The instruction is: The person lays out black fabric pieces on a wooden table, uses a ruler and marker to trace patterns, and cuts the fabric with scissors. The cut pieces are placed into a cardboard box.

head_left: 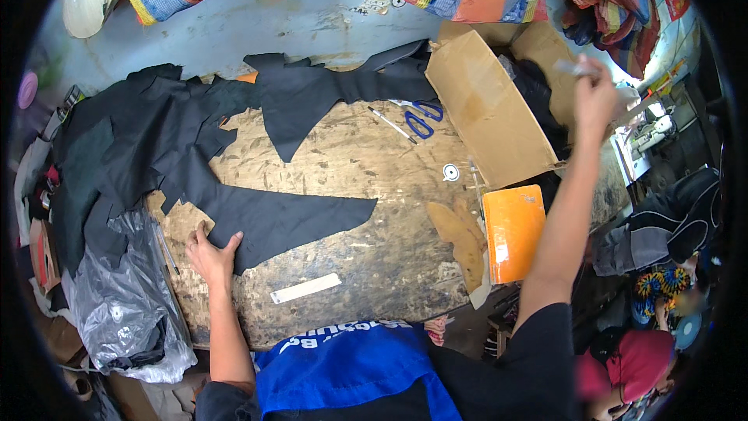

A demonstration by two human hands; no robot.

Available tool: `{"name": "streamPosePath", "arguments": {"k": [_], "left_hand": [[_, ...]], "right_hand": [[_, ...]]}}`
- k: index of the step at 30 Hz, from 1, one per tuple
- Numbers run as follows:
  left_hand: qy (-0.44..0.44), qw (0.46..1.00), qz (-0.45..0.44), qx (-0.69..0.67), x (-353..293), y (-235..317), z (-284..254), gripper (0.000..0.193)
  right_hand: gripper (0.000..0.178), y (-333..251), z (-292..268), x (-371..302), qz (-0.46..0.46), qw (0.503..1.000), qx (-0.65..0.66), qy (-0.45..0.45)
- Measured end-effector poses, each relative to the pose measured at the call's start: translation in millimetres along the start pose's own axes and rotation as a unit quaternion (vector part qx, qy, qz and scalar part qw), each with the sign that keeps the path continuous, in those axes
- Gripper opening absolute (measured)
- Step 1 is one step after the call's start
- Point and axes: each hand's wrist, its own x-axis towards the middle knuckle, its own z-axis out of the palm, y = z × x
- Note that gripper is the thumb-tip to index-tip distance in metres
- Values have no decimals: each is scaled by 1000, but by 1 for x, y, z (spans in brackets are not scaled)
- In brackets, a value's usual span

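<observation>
My left hand [212, 256] rests on the wooden table with its fingers apart, the thumb at the edge of a pointed black leather-like piece [300, 222]. More ragged black sheets [140, 144] spread over the table's left and far side. Out to the right, beyond the open cardboard box [495, 109], my right hand [594, 101] is raised with its fingers closed. A small pale thing, blurred by motion, juts from those fingers; its kind cannot be made out. Dark material [538, 93] lies inside the box.
Blue-handled scissors [421, 122] and a white pen [392, 125] lie mid-table. Nearer are an orange notebook [514, 234], a tan pattern piece [460, 238] and a pale strip [305, 288]. A clear plastic bag [128, 312] hangs at the left edge. Another person [635, 366] is at lower right.
</observation>
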Motion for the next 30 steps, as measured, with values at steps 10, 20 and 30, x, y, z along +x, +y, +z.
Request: {"name": "streamPosePath", "arguments": {"k": [10, 20, 30], "left_hand": [[-291, 851, -100, -426, 52, -38, 9, 38], [-361, 725, 28, -586, 74, -30, -8, 49], [-270, 696, 222, -626, 92, -18, -79, 80]], "right_hand": [[45, -128, 120, -287, -27, 858, 63, -508], [16, -108, 113, -264, 199, 747, 396, -496], [24, -129, 78, -223, 261, 627, 554, -482]]}}
